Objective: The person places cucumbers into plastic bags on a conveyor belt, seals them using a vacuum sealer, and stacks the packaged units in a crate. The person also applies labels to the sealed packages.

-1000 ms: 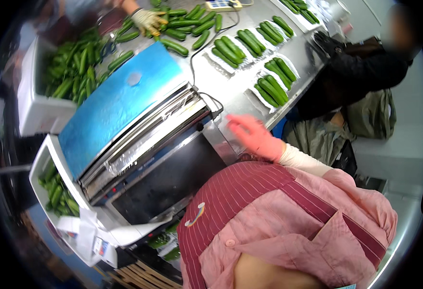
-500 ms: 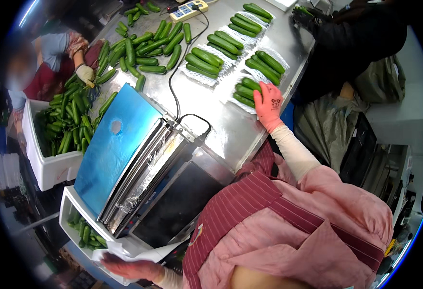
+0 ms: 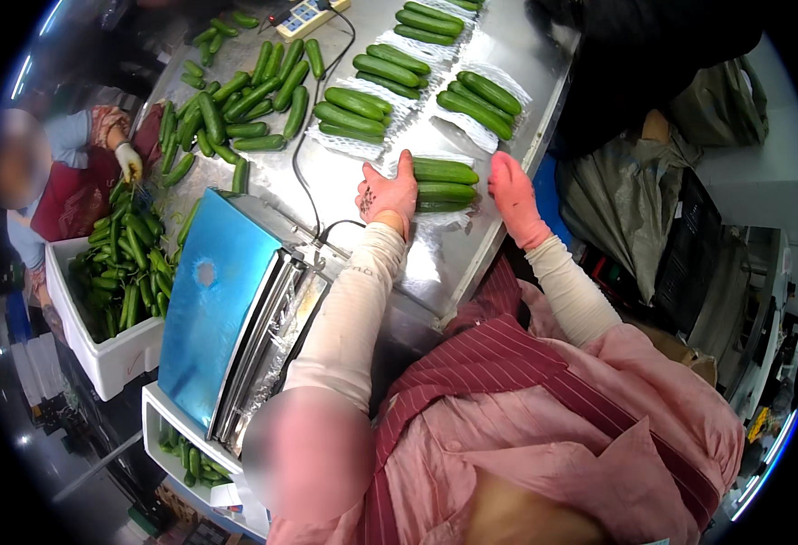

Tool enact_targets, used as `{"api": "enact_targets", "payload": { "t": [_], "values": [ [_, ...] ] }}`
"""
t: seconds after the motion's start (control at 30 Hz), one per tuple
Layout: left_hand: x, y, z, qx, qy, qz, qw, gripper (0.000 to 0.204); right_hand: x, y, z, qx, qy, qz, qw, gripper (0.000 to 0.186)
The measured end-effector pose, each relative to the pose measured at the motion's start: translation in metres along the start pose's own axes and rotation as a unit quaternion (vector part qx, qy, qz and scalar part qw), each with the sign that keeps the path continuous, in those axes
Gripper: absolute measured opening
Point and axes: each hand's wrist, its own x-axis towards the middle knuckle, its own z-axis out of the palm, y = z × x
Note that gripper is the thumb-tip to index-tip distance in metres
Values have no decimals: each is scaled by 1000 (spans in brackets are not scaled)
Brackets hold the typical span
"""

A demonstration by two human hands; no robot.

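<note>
Several cucumbers (image 3: 445, 191) lie between both gloved hands (image 3: 388, 194) (image 3: 515, 202).

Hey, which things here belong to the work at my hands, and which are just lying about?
Seemingly in the work:
cucumbers between your left hand and right hand
white netting
perhaps the blue-lidded machine

Seemingly just lying about:
grey sacks
black crate

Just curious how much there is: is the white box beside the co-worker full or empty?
Full, or nearly so: green cucumbers are heaped about to the rim of the white box.
</note>
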Motion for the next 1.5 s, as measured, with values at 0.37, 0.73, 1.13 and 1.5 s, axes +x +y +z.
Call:
{"api": "enact_targets", "payload": {
  "t": [0.37, 0.73, 1.13, 1.5],
  "values": [
    [-10, -14, 28, -63, 54, 58, 995, 65, -9, -7, 26, 19, -81, -19, 996, 59],
    [-52, 9, -89, -127, 305, 213, 919, 41, -36, -127, 38, 41, -69, -204, 976, 48],
    [-60, -171, -256, -93, 508, -75, 853, 44, -115, -235, 259, -28, -352, -286, 891, 58],
    [-85, -222, -282, -90, 354, -173, 915, 60, -144, -255, 279, -253, -377, -384, 804, 59]
  ]
}}
